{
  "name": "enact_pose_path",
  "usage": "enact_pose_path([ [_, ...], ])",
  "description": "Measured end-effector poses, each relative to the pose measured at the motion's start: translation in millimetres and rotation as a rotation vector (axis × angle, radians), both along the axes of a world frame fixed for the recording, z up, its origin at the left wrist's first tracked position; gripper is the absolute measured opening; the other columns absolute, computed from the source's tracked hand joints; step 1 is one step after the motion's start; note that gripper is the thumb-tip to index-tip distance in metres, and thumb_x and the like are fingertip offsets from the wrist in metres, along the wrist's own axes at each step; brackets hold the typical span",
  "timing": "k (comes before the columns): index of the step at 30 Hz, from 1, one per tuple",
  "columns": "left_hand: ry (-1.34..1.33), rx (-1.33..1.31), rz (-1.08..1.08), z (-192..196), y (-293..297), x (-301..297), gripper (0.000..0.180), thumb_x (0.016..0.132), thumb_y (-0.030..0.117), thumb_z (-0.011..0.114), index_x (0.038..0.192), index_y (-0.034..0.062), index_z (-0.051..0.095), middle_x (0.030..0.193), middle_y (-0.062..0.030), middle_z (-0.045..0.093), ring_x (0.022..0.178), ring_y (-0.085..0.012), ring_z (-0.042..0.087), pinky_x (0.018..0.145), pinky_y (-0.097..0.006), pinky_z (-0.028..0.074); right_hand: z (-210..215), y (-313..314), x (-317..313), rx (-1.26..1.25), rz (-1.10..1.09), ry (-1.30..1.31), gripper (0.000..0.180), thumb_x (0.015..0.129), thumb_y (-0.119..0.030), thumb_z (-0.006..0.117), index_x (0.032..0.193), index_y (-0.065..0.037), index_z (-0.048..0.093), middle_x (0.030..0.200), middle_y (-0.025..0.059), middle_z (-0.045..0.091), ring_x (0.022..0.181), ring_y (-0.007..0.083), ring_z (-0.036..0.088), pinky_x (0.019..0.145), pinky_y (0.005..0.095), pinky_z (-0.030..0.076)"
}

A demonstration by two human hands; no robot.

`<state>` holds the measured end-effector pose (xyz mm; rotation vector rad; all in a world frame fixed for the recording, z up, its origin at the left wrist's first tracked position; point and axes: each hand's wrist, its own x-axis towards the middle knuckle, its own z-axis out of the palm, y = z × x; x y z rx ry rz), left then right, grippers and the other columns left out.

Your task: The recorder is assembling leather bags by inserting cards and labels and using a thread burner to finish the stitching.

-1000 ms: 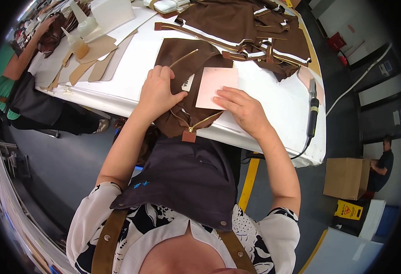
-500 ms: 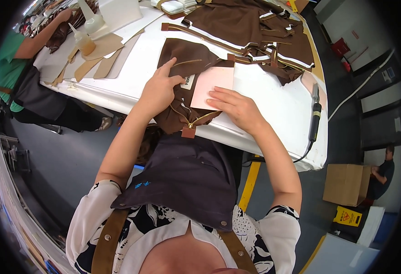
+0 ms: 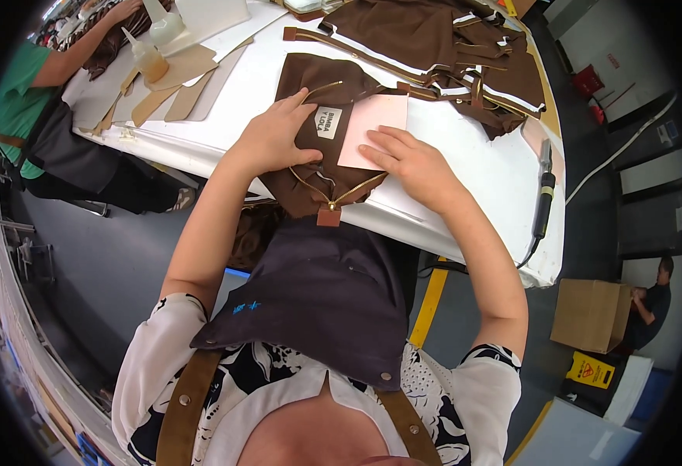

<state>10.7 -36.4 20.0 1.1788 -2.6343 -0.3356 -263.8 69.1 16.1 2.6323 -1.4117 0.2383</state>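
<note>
A brown fabric pouch piece (image 3: 321,68) lies at the near edge of the white table, with an open gold zipper (image 3: 358,189) and a leather tab (image 3: 328,217) at its near end. On the fabric, a white printed label (image 3: 327,123) shows fully. My left hand (image 3: 272,138) rests on the pouch left of the label, fingers and thumb spread. Beside the label a pale pink card (image 3: 372,118) lies partly over the pouch. The outstretched fingers of my right hand (image 3: 412,161) press flat on its right part; the right thumb is hidden.
More brown zippered pieces (image 3: 403,35) are heaped at the far right. A corded soldering-iron-like tool (image 3: 543,198) lies by the table's right edge. Glue bottles (image 3: 150,64) and cardboard pieces (image 3: 154,105) occupy the left. A co-worker in green (image 3: 22,93) stands there.
My left hand has shifted and its thumb has moved nearer me, uncovering the label. The pink card has turned slightly and sits a little farther right, with my right hand still on it.
</note>
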Motion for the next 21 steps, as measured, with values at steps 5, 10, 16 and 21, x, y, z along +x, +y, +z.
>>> enact_pose_path([
  [5,-0.008,0.002,0.009,-1.8,1.0,-0.6,0.083,0.074,0.044,0.082,0.142,0.0057,0.053,0.159,-0.0150,0.039,0.141,-0.0315,0.044,0.110,-0.041,0.045,-4.8,1.6,6.4,0.213,0.024,-0.249,0.060,0.084,-0.003,0.057,0.143,-0.015,0.056,0.153,0.0093,0.046,0.146,0.0306,0.037,0.115,0.0391,0.041],
  [10,0.051,-0.033,0.015,-7.2,11.1,-11.3,0.082,0.077,0.042,0.081,0.142,0.0026,0.052,0.158,-0.0181,0.038,0.141,-0.0329,0.044,0.110,-0.040,0.045,-4.1,1.8,0.6,0.428,-0.112,-1.068,0.068,0.083,-0.003,0.061,0.148,-0.014,0.048,0.161,0.0131,0.029,0.150,0.0313,0.030,0.119,0.0423,0.034],
  [16,0.140,-0.109,0.007,-25.5,23.9,-34.9,0.081,0.078,0.043,0.079,0.141,-0.0009,0.052,0.156,-0.0216,0.040,0.139,-0.0390,0.045,0.114,-0.045,0.038,-24.7,8.1,20.8,-0.058,-0.489,-0.824,0.077,0.089,0.004,0.062,0.156,-0.009,0.028,0.159,0.0203,0.025,0.149,0.0320,0.030,0.113,0.0424,0.042],
  [21,0.178,-0.175,0.011,-35.1,27.9,-41.4,0.081,0.080,0.041,0.078,0.144,-0.0005,0.048,0.156,-0.0230,0.039,0.141,-0.0407,0.041,0.116,-0.049,0.032,-44.2,9.9,15.3,0.066,-0.503,-1.152,0.069,0.093,0.006,0.058,0.154,0.002,0.026,0.158,0.0231,0.031,0.148,0.0328,0.034,0.105,0.0372,0.051],
])
